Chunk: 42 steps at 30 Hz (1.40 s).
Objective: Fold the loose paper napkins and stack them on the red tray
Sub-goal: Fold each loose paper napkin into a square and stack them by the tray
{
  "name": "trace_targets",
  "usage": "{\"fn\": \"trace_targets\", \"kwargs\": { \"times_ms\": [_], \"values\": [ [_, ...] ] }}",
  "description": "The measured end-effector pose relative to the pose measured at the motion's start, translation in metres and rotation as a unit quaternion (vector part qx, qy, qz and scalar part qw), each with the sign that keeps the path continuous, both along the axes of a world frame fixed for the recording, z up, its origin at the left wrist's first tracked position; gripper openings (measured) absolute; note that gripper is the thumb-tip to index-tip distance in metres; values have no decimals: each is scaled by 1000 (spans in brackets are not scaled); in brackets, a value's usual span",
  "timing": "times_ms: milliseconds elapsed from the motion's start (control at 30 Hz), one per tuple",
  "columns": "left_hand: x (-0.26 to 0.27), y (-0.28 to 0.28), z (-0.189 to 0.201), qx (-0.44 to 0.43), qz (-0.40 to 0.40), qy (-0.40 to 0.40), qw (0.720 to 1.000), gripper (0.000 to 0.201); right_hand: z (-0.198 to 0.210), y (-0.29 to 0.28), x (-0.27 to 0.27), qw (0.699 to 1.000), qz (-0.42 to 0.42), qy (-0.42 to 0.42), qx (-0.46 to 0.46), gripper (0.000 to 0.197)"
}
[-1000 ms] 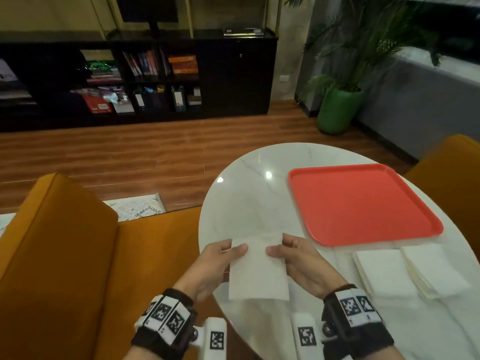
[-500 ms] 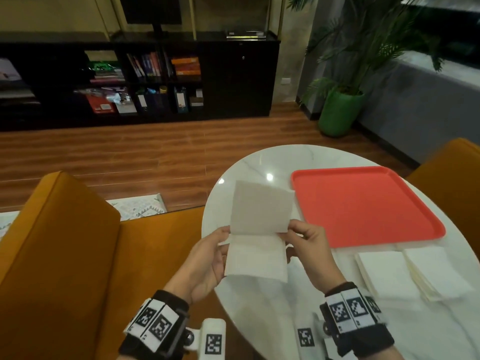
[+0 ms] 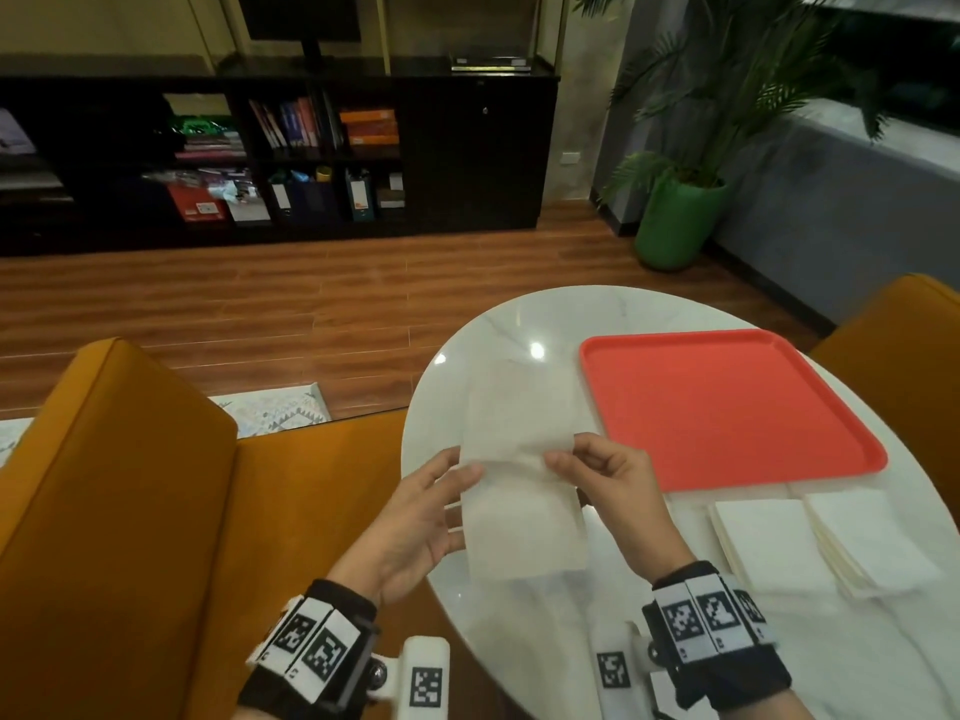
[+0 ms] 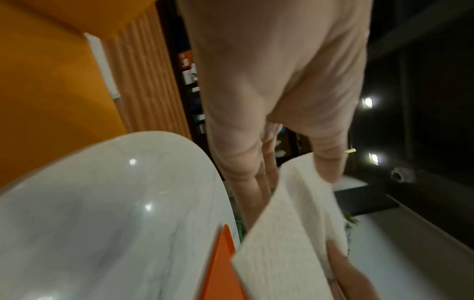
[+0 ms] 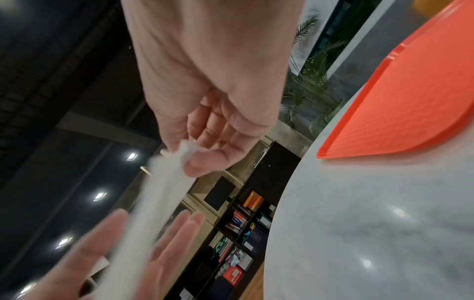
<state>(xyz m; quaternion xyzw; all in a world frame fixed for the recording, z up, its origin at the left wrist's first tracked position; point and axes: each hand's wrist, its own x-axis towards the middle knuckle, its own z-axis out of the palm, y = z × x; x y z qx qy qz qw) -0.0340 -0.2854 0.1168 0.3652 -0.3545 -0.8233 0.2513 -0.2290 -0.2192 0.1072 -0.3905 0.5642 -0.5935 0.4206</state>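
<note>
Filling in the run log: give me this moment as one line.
phase: unfolding | napkin: held above table | left hand: pinches left edge | right hand: pinches right edge | red tray: empty | napkin stacks: beside tray

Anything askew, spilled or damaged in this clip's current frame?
Nothing stands out. Both hands, left and right, hold one napkin above the table; the tray lies flat with nothing on it, and two napkin stacks sit beside it.
</note>
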Motion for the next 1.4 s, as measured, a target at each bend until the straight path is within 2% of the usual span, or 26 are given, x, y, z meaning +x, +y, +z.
{"fn": "trace_targets", "kwargs": {
  "times_ms": [100,300,400,500,600,667,733,1000,1133,1267,1333,1400],
  "values": [
    [-1,-1,1,-34,9,-19,999,32,0,0,0,1000,11,-7,19,12],
    [-2,-2,5,-16,30,-17,999,20,-3,1,-1,999,12,-37,1,18],
    [-3,-2,6,10,39,-4,999,23,0,1,2,1000,-8,10,-10,24],
    [-4,-2,3,49,54,19,997,28,4,4,6,992,-3,115,-57,28],
    [-2,-3,0,90,47,14,995,42,5,7,8,981,9,171,-94,38],
    [-2,-3,-1,112,9,7,994,56,4,7,8,982,6,162,-96,41],
    [-4,-3,0,120,-15,11,993,60,2,6,8,984,3,154,-90,42],
    [-14,4,-2,47,33,-12,998,41,0,8,8,984,5,155,-82,37],
    [-15,3,-4,17,41,-39,998,34,2,10,8,991,-3,124,-52,47],
    [-18,4,-1,1,38,-35,999,27,11,9,8,997,-45,-51,47,33],
    [-24,5,-3,-7,35,-46,998,30,12,12,6,995,-26,-51,87,27],
    [-32,7,-3,-17,24,-71,997,37,10,16,5,996,-9,-22,84,13]
  ]
}}
